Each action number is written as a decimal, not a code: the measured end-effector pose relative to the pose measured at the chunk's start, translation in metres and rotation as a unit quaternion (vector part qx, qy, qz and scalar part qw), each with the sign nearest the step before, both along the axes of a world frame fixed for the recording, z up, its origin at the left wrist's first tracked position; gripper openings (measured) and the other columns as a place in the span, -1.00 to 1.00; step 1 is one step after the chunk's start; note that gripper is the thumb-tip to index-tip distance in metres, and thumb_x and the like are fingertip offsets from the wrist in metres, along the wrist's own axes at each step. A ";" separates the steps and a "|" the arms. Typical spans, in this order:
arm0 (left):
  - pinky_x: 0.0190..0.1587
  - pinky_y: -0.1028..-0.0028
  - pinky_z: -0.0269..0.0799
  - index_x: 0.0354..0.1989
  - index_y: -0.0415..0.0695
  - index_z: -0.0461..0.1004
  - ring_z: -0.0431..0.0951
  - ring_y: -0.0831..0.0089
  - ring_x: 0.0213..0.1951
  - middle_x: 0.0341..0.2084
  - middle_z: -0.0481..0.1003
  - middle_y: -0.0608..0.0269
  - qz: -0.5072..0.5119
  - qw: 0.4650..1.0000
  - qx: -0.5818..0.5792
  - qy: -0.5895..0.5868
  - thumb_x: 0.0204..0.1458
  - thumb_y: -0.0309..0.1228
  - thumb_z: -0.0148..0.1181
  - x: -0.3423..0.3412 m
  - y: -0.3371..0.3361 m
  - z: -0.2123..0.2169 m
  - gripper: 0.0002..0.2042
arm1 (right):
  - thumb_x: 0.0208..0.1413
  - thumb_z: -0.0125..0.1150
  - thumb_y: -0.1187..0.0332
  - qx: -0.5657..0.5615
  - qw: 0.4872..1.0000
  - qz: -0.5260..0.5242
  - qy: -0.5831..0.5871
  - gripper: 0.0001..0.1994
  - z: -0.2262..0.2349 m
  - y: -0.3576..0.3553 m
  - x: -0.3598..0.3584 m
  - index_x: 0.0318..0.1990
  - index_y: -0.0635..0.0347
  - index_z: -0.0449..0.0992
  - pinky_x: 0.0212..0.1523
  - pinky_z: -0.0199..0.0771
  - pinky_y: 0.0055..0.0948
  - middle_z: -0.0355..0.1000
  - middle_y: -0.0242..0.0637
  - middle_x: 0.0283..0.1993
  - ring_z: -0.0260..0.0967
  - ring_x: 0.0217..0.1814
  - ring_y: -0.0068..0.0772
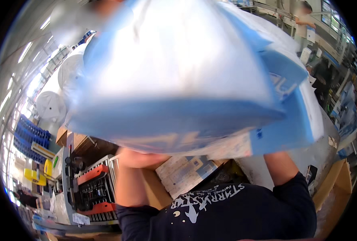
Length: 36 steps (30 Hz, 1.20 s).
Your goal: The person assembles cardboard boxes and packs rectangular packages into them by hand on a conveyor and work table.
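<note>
A large white and blue plastic bag (182,68) fills the upper middle of the head view, raised in front of me and smeared by motion. My left hand (140,158) is under its lower left edge, blurred, with the fingers partly hidden by the bag. It seems to bear the bag from below. Only my right forearm (281,164) shows; the hand itself disappears behind a blue and white printed sheet or bag (283,136) on the right. Whether its fingers are closed is hidden.
Below my hands is an open cardboard box (154,188) holding a printed flat pack (184,174). A machine with red parts (94,174) stands left, large white rolls (52,106) behind it. Another carton (335,182) is at right. A person (304,24) stands far right.
</note>
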<state>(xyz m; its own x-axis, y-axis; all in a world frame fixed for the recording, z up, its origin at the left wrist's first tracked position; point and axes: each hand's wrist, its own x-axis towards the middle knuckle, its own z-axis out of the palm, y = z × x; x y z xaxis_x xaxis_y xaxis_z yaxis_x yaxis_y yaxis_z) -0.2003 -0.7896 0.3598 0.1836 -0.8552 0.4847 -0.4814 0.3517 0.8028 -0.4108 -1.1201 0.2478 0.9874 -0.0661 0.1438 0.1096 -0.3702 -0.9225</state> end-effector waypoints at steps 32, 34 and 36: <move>-0.27 0.28 0.42 -0.28 -0.17 0.50 0.54 0.19 -0.34 -0.43 0.53 0.03 0.576 0.718 0.373 0.119 -0.04 -0.29 0.09 -0.083 0.363 -0.182 -0.76 | -0.04 0.20 0.24 -0.190 0.910 -0.022 0.367 -0.60 -0.150 0.219 0.199 -0.03 0.19 0.40 -0.27 0.42 -0.04 0.42 -0.16 -0.10 0.41 -0.18 -0.03; -0.23 0.24 0.42 -0.26 -0.16 0.50 0.54 0.11 -0.30 -0.38 0.53 0.00 0.568 0.698 0.425 0.097 -0.04 -0.29 0.07 -0.090 0.365 -0.161 -0.75 | -0.05 0.20 0.26 -0.336 0.927 0.028 0.165 -0.65 -0.161 0.212 0.208 -0.12 0.28 0.43 -0.25 0.43 -0.11 0.45 -0.08 -0.18 0.43 -0.31 0.00; -0.20 0.22 0.42 -0.24 -0.15 0.50 0.53 0.09 -0.27 -0.34 0.53 0.00 0.542 0.708 0.450 0.052 -0.01 -0.24 0.05 -0.103 0.354 -0.153 -0.73 | -0.05 0.19 0.26 -0.373 0.926 0.026 0.044 -0.63 -0.180 0.202 0.208 -0.12 0.34 0.43 -0.18 0.41 -0.15 0.43 0.01 -0.14 0.41 -0.27 0.04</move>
<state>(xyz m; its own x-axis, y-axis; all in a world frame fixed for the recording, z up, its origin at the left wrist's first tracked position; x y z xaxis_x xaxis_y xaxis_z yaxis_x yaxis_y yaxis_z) -0.3032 -0.4351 0.2071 0.9629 -0.1380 -0.2321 0.0020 -0.8558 0.5173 -0.2026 -0.9178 0.0676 0.9966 0.0665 0.0489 0.0809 -0.9048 -0.4181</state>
